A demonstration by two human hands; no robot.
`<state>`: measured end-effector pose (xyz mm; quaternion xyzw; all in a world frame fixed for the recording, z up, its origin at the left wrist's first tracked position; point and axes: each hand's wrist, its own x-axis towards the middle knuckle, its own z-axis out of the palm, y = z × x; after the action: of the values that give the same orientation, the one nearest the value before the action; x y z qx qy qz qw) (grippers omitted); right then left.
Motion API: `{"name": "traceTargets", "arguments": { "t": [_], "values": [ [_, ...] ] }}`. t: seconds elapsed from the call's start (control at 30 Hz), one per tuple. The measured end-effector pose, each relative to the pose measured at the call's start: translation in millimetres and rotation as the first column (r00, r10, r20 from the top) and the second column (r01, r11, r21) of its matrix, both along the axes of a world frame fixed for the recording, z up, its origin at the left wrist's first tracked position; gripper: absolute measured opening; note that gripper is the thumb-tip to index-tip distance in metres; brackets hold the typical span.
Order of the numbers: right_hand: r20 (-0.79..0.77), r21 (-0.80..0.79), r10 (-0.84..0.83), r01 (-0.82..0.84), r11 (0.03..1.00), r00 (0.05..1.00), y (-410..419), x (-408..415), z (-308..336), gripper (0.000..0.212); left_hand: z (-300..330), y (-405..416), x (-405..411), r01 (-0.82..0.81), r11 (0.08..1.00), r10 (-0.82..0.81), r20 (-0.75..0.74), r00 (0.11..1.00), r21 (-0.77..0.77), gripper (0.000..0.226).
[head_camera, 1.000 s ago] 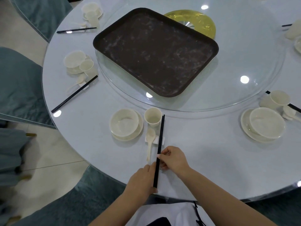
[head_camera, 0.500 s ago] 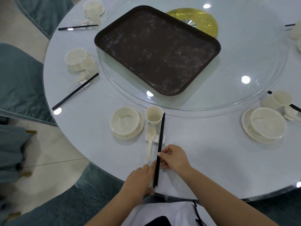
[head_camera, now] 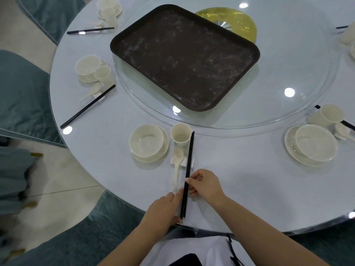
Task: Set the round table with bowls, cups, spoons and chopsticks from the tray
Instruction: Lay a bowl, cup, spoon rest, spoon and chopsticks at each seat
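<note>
My right hand [head_camera: 205, 186] pinches the black chopsticks [head_camera: 187, 172]; my left hand [head_camera: 165, 210] rests flat against their near end. A careless push can roll them off the white rest [head_camera: 183, 161] or knock the cup [head_camera: 180, 134].

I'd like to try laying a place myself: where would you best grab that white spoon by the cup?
Probably the spoon by its thin handle, from the near table edge, beside the chopsticks: the handle points toward the person, while the scoop lies on the small rest.

Black chopsticks [head_camera: 187, 173] paired on white rest, beside cream spoon [head_camera: 176, 164], cup [head_camera: 180, 134], bowl [head_camera: 147, 140]
</note>
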<state>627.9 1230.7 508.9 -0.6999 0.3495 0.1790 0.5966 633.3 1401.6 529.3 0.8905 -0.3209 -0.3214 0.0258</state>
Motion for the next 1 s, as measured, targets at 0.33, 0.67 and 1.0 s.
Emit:
{"name": "traceTargets", "arguments": {
  "t": [0.33, 0.67, 1.0],
  "values": [
    [0.007, -0.026, 0.013, -0.013, 1.000, 1.000, 0.5, -0.4, -1.3, 0.017, -6.1, 0.7, -0.9, -0.003, 1.000, 0.002, 0.023, 1.000, 0.017, 0.086],
    [0.012, -0.030, 0.011, -0.010, 0.999, 1.000, 1.4, -1.1, 1.0, 0.018, -0.3, 2.5, -3.3, -0.030, 0.999, 0.030, 0.025, 0.999, -0.022, 0.089],
    [0.015, -0.018, -0.011, 0.011, 1.000, 1.000, 1.9, -0.8, 2.2, 0.017, 0.2, 0.7, -3.4, -0.026, 1.000, 0.026, 0.052, 0.998, -0.002, 0.087]
  ]
}}
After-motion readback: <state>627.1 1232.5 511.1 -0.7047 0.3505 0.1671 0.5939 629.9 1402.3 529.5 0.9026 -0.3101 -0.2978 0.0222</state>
